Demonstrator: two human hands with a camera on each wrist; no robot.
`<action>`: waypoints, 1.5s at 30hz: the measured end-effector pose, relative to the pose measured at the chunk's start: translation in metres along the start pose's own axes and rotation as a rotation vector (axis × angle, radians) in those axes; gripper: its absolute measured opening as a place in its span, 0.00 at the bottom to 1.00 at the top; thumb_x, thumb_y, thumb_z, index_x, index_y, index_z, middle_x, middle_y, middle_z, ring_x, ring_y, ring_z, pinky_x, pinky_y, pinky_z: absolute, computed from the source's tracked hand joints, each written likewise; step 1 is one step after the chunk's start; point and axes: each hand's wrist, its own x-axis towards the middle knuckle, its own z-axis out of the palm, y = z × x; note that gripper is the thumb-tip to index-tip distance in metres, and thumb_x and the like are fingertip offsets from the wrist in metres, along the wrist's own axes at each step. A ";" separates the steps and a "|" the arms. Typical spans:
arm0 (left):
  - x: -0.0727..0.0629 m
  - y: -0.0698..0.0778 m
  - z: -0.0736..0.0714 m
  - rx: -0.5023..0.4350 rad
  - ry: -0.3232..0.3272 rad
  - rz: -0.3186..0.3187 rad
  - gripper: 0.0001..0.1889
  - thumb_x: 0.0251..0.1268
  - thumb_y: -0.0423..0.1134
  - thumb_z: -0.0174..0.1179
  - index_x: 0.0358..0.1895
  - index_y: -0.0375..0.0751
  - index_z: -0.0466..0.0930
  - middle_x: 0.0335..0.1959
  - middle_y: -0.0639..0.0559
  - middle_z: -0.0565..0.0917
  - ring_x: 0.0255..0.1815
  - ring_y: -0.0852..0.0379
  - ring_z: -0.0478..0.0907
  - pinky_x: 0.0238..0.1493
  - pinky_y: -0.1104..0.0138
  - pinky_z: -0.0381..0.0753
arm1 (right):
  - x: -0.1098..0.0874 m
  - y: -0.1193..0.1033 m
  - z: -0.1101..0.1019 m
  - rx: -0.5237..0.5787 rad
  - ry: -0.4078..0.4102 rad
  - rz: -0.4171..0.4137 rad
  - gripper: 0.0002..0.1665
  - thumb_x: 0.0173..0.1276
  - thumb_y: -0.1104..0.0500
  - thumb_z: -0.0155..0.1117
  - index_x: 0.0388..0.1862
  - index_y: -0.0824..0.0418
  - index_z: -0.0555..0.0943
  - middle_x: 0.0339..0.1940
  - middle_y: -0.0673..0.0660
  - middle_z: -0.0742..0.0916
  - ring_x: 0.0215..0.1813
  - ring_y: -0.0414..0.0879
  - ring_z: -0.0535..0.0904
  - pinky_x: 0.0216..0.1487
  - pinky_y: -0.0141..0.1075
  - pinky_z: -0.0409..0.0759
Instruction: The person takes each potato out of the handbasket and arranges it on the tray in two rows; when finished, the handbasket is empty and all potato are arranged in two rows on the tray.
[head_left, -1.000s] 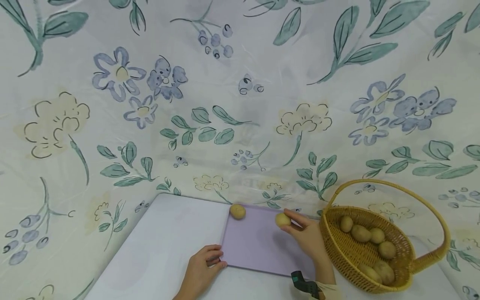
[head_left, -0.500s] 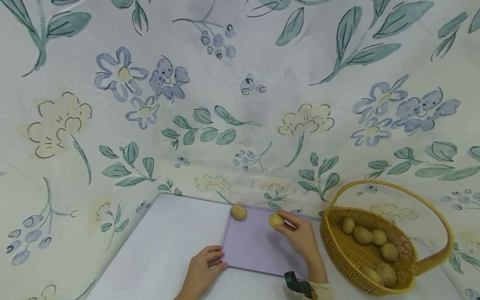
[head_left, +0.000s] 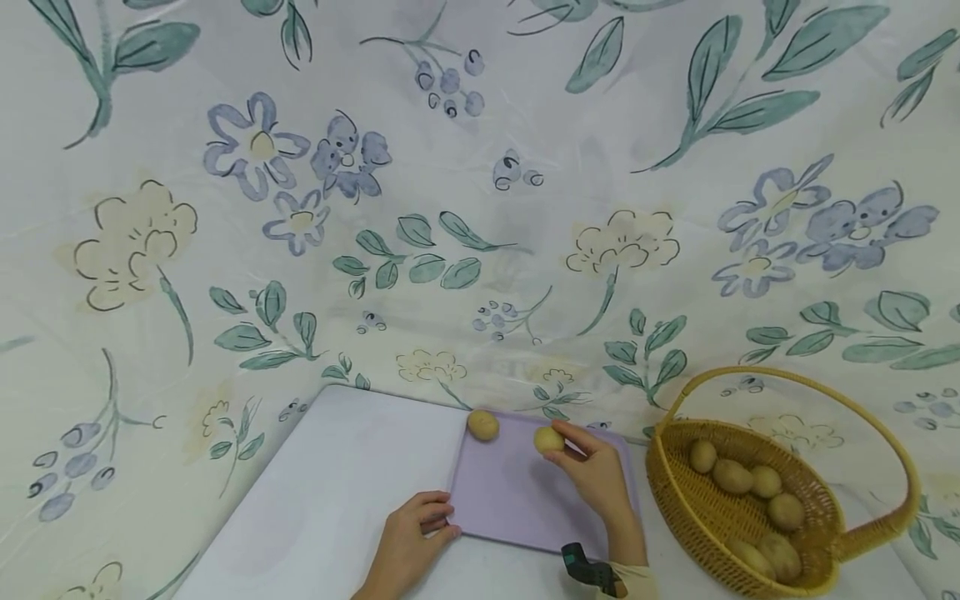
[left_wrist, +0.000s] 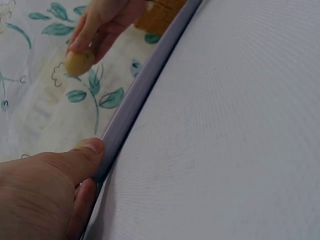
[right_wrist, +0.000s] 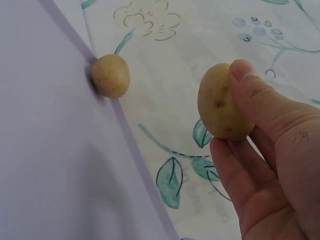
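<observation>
My right hand (head_left: 596, 479) pinches a small yellow potato (head_left: 548, 440) between thumb and fingertips, above the lilac tray (head_left: 506, 496). In the right wrist view this potato (right_wrist: 220, 102) shows a few dark eyes, with the thumb on one side and fingers beneath. A second potato (head_left: 483, 425) lies on the tray's far left corner. At the near left corner, my left hand (head_left: 411, 533) holds the tray, its thumb at the front edge and fingers along the left side. The left wrist view shows that thumb (left_wrist: 90, 150) against the tray's edge (left_wrist: 132, 107).
To the right of the tray stands a wicker basket (head_left: 671, 508) with a tall arched handle, holding several potatoes (head_left: 732, 475). White table surface (head_left: 360, 450) extends left of the tray. A flower-printed cloth (head_left: 420, 333) hangs behind.
My right hand has carried its potato left over the tray, away from the basket. The left hand keeps its place at the tray corner. The head view has shifted slightly.
</observation>
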 end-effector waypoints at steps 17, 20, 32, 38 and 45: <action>0.003 0.000 0.004 -0.003 -0.016 0.008 0.14 0.55 0.36 0.77 0.43 0.34 0.89 0.54 0.46 0.85 0.52 0.47 0.87 0.51 0.78 0.89 | 0.008 0.004 0.007 -0.027 0.027 0.004 0.31 0.57 0.67 0.79 0.61 0.62 0.84 0.64 0.59 0.85 0.69 0.56 0.79 0.61 0.32 0.87; 0.003 0.000 0.003 -0.005 -0.011 -0.003 0.13 0.55 0.36 0.77 0.42 0.35 0.89 0.54 0.47 0.85 0.52 0.46 0.86 0.51 0.77 0.89 | 0.009 0.004 0.009 -0.017 0.016 0.018 0.31 0.57 0.67 0.79 0.62 0.62 0.83 0.65 0.59 0.85 0.69 0.56 0.79 0.61 0.32 0.87; 0.001 0.000 0.002 -0.023 -0.023 0.001 0.14 0.56 0.38 0.77 0.43 0.35 0.88 0.55 0.47 0.85 0.53 0.46 0.86 0.52 0.77 0.89 | 0.015 0.005 0.017 -0.080 0.016 -0.027 0.31 0.55 0.68 0.80 0.60 0.65 0.84 0.64 0.62 0.85 0.69 0.58 0.79 0.63 0.36 0.86; 0.001 -0.002 0.002 -0.010 -0.010 0.004 0.14 0.55 0.36 0.77 0.43 0.34 0.89 0.54 0.48 0.85 0.52 0.48 0.87 0.51 0.79 0.88 | 0.017 0.004 0.020 -0.050 0.019 -0.027 0.31 0.55 0.69 0.80 0.60 0.65 0.84 0.65 0.61 0.85 0.68 0.57 0.79 0.63 0.36 0.87; 0.000 -0.003 0.001 -0.014 -0.002 0.009 0.15 0.54 0.36 0.77 0.43 0.34 0.89 0.53 0.47 0.85 0.51 0.48 0.87 0.51 0.77 0.89 | 0.020 0.004 0.023 -0.077 0.012 -0.022 0.31 0.56 0.66 0.80 0.61 0.64 0.83 0.65 0.60 0.85 0.69 0.57 0.79 0.63 0.36 0.86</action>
